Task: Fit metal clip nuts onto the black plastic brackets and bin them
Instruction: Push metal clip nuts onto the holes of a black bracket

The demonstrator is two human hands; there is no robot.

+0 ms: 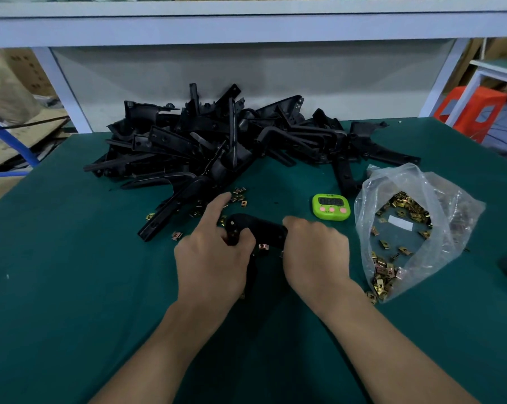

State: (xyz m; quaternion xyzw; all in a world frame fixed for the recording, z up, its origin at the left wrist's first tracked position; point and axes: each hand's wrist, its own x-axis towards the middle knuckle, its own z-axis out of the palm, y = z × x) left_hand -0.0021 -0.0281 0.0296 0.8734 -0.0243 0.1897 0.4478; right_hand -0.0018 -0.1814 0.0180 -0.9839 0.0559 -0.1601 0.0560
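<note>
**Position of the work.** The bracket (264, 225) lies on the green table (71, 287), straight ahead of the person and between both hands. Its visible long axis runs left to right, dipping slightly to the right. A dark limb drops from it toward the person between the wrists. This is probably part of the same piece, though shadow prevents certainty.

**Hands.** The left hand (214, 258) grips the left end with the thumb curled against it. Its index finger is straight and points away toward the loose clip nuts (238, 194). The right hand (316, 249) is closed over the right end, fingers curled down. Whether it also pinches a nut cannot be told. One nut (263, 246) lies on the table just below the bracket's near edge, between the two hands.

**Reach.** Both hands are already on the piece. For a fresh nut, the left index finger is nearer the loose scatter. The right hand is nearer the bag of clip nuts (456, 205), which lies open to its right. The timer (331, 207) stands just beyond the right knuckles, between scatter and bag, and in my judgement it could be knocked by a sweep toward either.

**Clearances.** The pile of brackets (217, 135) fills the far side, and its nearest pieces reach down close to the left fingers. Bare table lies to the left and toward the person. No bin is in view, so the direction of disposal cannot be judged.
</note>
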